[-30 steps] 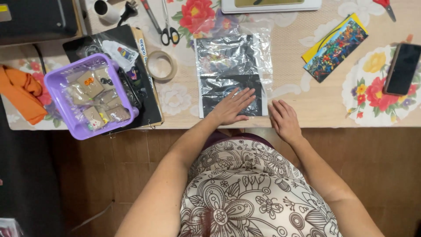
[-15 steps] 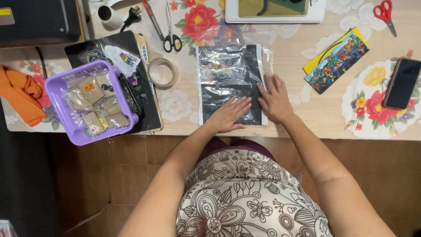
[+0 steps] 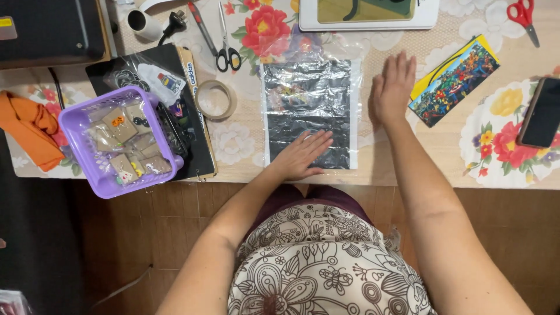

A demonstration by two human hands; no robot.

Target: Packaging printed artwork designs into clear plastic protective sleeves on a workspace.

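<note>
Left hand [image 3: 303, 154] flat, fingers apart, pressing the shiny plastic sleeve [image 3: 309, 111] mid-table | right hand [image 3: 394, 87] open, beside its right edge | I judge risk: slick film slides, creases.

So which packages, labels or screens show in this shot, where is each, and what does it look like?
Clear plastic bag: table centre, over a black sheet, left hand flat on it.
Phone: far right, dark screen, tilted.
Tablet: top edge, white frame.
Small packets: in the purple basket, brown card in clear wrap.
Colourful pouch: beside the right hand.
</note>
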